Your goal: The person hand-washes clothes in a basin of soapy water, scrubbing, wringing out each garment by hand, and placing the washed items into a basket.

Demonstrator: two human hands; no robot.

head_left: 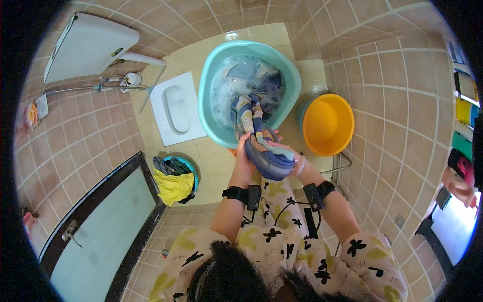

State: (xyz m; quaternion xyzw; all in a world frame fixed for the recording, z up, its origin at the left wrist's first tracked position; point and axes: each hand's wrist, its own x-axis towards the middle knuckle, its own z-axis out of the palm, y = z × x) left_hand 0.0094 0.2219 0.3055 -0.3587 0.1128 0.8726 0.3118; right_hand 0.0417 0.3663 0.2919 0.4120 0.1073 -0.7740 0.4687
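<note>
A wet striped garment (269, 161) in blue, grey and beige is gathered between my two hands at the near rim of the light-blue tub (207, 108). Its far end trails over that rim into sudsy water. My left hand (243, 146) grips the left side of the bunched cloth. On the other side, my right hand (283, 147) holds it too, with the fabric partly covering the palm and fingers. Inside the tub, more soaked clothing (246, 70), pale blue and dark, lies among white foam.
An orange basin (327, 126) stands right of the tub beside the tiled wall. To the left are a squat toilet (177, 108) and a small blue basin (195, 173) heaped with yellow clothing (173, 186) and dark clothing. A door (108, 234) is at the lower left.
</note>
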